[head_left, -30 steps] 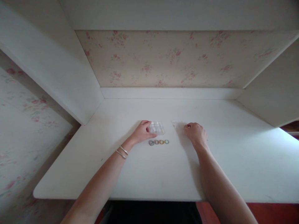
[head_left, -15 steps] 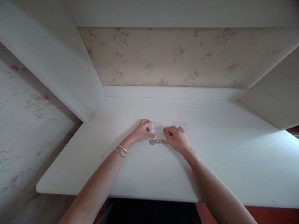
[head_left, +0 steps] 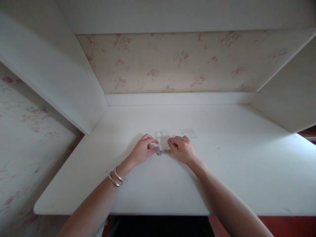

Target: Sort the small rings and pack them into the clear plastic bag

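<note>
This looks like a room in a home: wallpaper [head_left: 182,59] with sprays of pink flowers covers the wall behind a white desk [head_left: 148,194] with a rounded corner, its back part framed by pale side panels [head_left: 61,65] and a broad board [head_left: 172,14] above.

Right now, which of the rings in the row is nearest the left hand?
The grey ring, at the row's left end, beside the left hand. The yellowish-brown rings lie farther along, toward the right hand.
</note>
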### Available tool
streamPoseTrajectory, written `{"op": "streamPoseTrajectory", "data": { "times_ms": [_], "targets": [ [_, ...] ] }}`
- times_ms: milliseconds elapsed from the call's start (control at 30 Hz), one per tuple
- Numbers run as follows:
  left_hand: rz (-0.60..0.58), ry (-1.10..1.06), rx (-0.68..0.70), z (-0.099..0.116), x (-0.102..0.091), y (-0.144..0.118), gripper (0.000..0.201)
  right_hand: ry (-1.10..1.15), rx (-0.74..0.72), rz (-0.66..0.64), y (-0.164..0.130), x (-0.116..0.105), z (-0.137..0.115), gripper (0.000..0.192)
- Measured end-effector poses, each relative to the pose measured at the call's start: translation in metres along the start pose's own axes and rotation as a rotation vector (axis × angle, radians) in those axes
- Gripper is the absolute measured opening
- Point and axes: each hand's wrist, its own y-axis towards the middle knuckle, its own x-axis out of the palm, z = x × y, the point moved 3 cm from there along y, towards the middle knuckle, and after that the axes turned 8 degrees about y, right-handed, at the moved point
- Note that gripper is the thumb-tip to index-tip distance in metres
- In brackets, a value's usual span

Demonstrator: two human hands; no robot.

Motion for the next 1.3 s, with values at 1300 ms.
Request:
{"op": "streamPoseTrajectory", "data": {
  "times_ms": [1300],
  "targets": [
    [0.182, 0.037, -0.163, -0.007, -0.013, 0.015, 0.029, 0.047, -0.212, -0.24, -0.008, 0.012, -0.028, 0.019]
  ]
}}
